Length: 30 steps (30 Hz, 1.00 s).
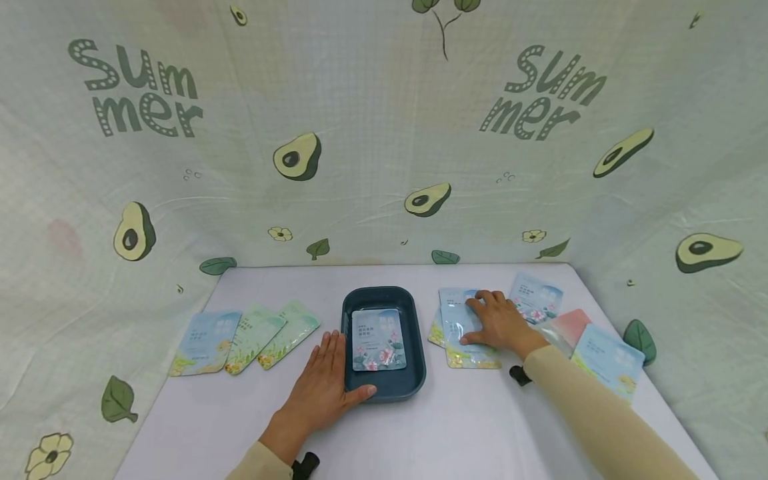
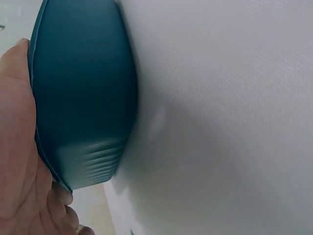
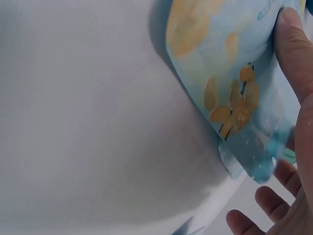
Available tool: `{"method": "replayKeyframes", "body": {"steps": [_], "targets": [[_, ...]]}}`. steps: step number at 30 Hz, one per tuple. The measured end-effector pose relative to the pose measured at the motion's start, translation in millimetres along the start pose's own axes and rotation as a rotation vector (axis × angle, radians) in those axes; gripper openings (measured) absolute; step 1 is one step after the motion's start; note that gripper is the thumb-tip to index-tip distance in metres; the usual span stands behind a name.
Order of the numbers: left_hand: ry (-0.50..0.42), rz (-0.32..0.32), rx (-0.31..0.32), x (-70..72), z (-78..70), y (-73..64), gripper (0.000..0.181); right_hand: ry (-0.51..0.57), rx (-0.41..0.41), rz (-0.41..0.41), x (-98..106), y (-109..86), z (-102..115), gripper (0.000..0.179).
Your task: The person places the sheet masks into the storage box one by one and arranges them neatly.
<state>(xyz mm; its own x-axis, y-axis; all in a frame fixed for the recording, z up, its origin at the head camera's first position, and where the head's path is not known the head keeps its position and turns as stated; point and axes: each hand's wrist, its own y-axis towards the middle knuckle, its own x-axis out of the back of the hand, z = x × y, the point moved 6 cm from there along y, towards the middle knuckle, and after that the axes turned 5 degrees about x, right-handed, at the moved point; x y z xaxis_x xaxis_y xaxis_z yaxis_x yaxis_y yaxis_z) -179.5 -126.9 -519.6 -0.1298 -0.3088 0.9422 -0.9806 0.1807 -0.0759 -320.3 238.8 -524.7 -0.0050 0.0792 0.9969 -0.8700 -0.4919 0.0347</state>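
Observation:
My left hand [image 1: 319, 385] lies along the left rim of a dark blue tray [image 1: 415, 373], fingers straight and thumb over its near rim. The left wrist view has the palm against the tray's outer wall [image 2: 83, 88]. Inside the tray rests a flat sachet [image 1: 378, 339] with pink flowers. To the right, my right hand [image 1: 501, 322] grips a light blue sachet [image 1: 459, 320] with yellow flowers, the thumb on its face and fingers at its edge. Its yellow-printed end [image 3: 215, 78] stands off the cloth in the right wrist view. Another sachet [image 1: 436, 331] peeks out beneath it.
Left of the tray lie a blue sachet [image 1: 207, 341] and two green ones [image 1: 255, 335]. At far right are a flowered blue sachet [image 1: 536, 297], a pink-topped one [image 1: 570, 325] and a light blue one [image 1: 618, 360]. Behind the white table hangs an avocado-print cloth [image 1: 372, 220].

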Motion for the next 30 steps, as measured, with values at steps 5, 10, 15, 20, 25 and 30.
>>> {"method": "replayKeyframes", "body": {"steps": [5,10,15,20,25,30], "targets": [[-0.011,0.004,0.002,0.7,-0.4,0.5,0.123,-0.010,0.015,-0.100,6,-3.4,7,0.096],[-0.009,0.006,0.004,1.0,-0.6,0.8,0.121,-0.061,0.026,-0.214,12,-6.9,13,0.097],[-0.013,0.007,0.009,1.8,-0.9,0.9,0.120,-0.117,0.026,-0.312,21,-11.2,18,0.093],[-0.014,0.011,0.012,1.3,-0.6,0.7,0.119,-0.101,0.008,-0.412,30,-18.4,20,0.081],[0.001,0.011,0.011,-0.2,0.9,1.1,0.122,-0.041,0.017,-0.532,34,-28.4,24,0.065],[-0.002,0.009,0.007,-0.2,0.6,0.8,0.123,0.024,0.073,-0.646,33,-37.9,30,0.057]]}}
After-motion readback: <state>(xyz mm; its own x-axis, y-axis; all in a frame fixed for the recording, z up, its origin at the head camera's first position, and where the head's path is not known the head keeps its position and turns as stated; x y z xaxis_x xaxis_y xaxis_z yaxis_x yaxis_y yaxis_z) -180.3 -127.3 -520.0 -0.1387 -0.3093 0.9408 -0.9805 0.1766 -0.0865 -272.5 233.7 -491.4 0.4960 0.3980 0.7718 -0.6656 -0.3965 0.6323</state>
